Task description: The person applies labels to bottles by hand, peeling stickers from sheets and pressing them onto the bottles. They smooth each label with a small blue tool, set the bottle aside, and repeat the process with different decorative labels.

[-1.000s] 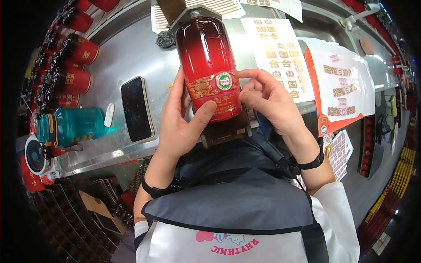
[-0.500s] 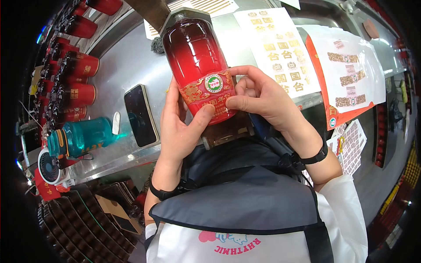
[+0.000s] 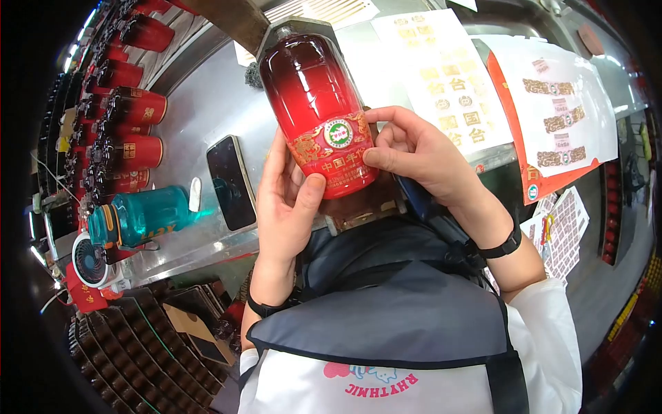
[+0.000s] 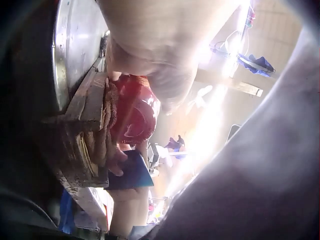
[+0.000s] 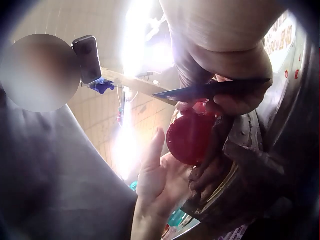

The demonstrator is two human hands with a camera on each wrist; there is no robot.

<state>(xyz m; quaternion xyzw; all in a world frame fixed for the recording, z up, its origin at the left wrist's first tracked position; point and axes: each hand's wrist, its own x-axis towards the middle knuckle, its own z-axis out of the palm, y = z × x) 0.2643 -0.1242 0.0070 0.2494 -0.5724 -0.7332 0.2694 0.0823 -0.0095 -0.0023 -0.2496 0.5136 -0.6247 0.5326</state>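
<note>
A glossy red bottle (image 3: 307, 86), darkening toward its neck, lies on a wooden stand (image 3: 365, 212) with its base toward me. A red-and-gold label (image 3: 334, 141) with a round green-and-white emblem wraps its lower part. My left hand (image 3: 286, 196) grips the bottle's left side, its thumb on the front near the base. On the other side, my right hand (image 3: 420, 159) has its thumb at the label's right end and its index finger along the bottle's edge. Within the right hand's lower fingers, a dark blue flat blade (image 5: 210, 91) shows in the right wrist view.
On the metal bench lie a phone (image 3: 231, 183), a teal drinking bottle (image 3: 152, 214) and a dark scouring pad (image 3: 254, 76). Printed label sheets (image 3: 448, 90) lie to the right, beside another sheet on red paper (image 3: 514, 131). Several red bottles (image 3: 138, 152) stand at the left; a small fan (image 3: 89, 261) is near them.
My right thumb has come from beside the bottle onto the label's right end. The bottle has rolled slightly, bringing the emblem more toward the middle. My left hand keeps its grip.
</note>
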